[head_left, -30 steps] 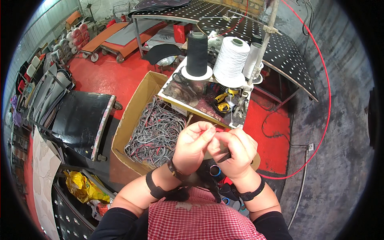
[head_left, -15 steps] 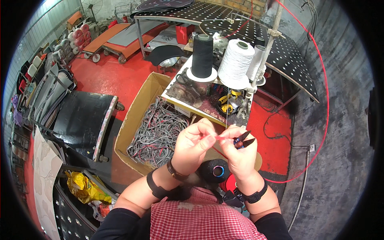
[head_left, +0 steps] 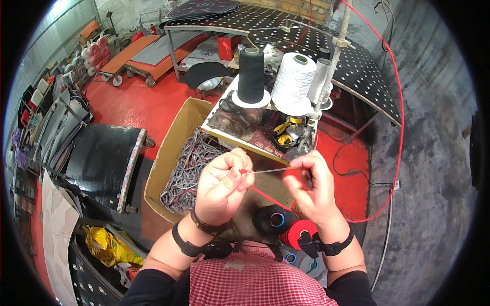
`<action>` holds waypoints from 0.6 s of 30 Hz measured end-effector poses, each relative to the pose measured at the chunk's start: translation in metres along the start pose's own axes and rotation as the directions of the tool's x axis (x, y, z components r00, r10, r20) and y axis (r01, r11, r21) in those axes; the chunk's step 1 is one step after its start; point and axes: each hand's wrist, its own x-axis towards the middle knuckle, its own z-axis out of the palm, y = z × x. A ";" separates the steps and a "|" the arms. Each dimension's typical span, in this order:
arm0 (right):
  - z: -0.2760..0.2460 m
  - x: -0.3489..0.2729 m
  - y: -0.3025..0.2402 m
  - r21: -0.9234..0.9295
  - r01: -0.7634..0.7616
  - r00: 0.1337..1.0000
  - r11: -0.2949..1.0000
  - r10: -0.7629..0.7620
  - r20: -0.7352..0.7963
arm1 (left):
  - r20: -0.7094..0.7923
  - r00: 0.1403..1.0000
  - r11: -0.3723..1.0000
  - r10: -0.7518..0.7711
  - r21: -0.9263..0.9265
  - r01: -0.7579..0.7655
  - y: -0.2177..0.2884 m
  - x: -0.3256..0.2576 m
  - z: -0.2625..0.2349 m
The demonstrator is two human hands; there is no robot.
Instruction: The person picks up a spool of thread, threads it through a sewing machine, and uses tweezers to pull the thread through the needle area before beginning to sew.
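Observation:
My left hand (head_left: 222, 186) is closed in a pinch on a small red piece, the end of a red cord or strip (head_left: 270, 199) that slants down to the right. A thin pale thread (head_left: 270, 170) stretches from that pinch to the fingers of my right hand (head_left: 315, 191). The right fingers curl around the thread's end and are somewhat blurred; a dark bit shows inside them, too unclear to name. Below my hands stand a black thread cone (head_left: 263, 220) and a red thread spool (head_left: 301, 233).
Ahead, a small worktable (head_left: 219, 125) carries a black thread cone (head_left: 251, 76), a white thread cone (head_left: 293, 84) and scissors. A cardboard box (head_left: 155, 188) of tangled grey strips stands left. A red hose (head_left: 400, 127) hangs on the right. A black-topped cart (head_left: 104, 160) stands farther left.
My hands have moved apart, drawing the thread between them. The left went left and slightly down, the right a little right. Dark-bladed snips seen in my right hand before no longer show clearly.

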 end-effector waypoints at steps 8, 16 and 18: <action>0.001 0.008 0.008 -0.402 0.193 0.981 0.895 -0.177 0.075 | 0.000 0.993 0.923 0.120 0.369 -0.112 -0.007 -0.008 -0.001; -0.007 0.009 0.050 -0.606 -0.162 0.986 0.778 0.157 -0.063 | -0.080 0.991 0.905 0.109 0.420 -0.065 -0.014 -0.003 -0.008; -0.028 0.014 0.076 -0.726 -0.389 0.911 0.567 0.355 -0.210 | -0.148 0.988 0.925 0.045 0.381 0.015 -0.018 -0.002 -0.012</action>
